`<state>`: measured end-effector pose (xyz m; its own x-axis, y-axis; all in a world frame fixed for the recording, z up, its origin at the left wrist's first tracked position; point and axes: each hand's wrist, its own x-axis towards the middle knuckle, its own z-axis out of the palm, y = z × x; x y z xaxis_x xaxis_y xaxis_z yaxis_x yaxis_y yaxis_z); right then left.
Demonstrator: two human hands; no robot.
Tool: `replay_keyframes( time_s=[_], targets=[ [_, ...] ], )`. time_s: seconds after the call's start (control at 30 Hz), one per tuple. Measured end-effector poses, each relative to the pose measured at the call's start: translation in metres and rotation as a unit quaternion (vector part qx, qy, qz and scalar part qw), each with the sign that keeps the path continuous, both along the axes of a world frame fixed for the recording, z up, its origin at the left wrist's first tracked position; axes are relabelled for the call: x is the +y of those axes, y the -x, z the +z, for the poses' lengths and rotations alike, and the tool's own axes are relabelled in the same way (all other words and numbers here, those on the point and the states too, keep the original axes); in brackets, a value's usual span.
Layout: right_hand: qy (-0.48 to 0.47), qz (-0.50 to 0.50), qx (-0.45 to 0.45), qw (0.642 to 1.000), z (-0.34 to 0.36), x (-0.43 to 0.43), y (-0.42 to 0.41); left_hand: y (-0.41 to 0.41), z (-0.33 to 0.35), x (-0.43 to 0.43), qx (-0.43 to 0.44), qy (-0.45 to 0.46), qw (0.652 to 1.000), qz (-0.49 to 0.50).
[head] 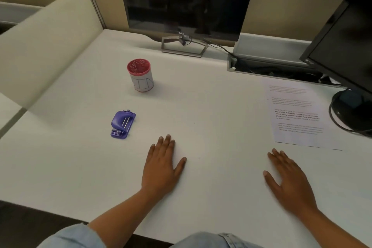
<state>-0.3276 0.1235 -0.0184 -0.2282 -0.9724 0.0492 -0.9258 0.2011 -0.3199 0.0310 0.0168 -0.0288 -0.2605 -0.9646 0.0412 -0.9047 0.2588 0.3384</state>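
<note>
My left hand (162, 165) lies flat on the white desk (211, 110), fingers straight, holding nothing. My right hand (287, 179) also rests flat on the desk, fingers spread, just below a printed sheet of paper (298, 112). A purple hole punch (122, 124) lies to the upper left of my left hand, apart from it. Farther back stands a red mesh cup (141, 75) wrapped in a white label.
A dark monitor (185, 0) on a metal stand stands at the back centre. A second black monitor (346, 46) stands at the right with its round base and cables. A cable trough (271, 68) opens behind the paper. A beige partition (46, 46) bounds the left side.
</note>
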Motion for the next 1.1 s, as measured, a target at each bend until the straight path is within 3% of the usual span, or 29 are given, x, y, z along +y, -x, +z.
replay_keyframes(
  time_s=[0.23,0.43,0.7,1.1],
  targets=[
    [-0.015,-0.021,-0.006,1.000,0.005,-0.002,-0.005,-0.002,0.001,0.000,0.020,0.001,0.999,-0.027],
    [-0.015,-0.028,-0.007,0.999,0.009,-0.004,-0.008,0.007,0.011,-0.010,0.141,0.008,0.981,-0.130],
    [-0.006,-0.023,-0.016,1.000,0.005,-0.003,-0.003,0.048,0.033,-0.025,0.125,-0.133,0.976,-0.118],
    [-0.007,0.000,-0.012,1.000,0.003,-0.002,0.005,0.065,0.045,-0.017,0.042,-0.116,0.991,-0.053]
  ],
)
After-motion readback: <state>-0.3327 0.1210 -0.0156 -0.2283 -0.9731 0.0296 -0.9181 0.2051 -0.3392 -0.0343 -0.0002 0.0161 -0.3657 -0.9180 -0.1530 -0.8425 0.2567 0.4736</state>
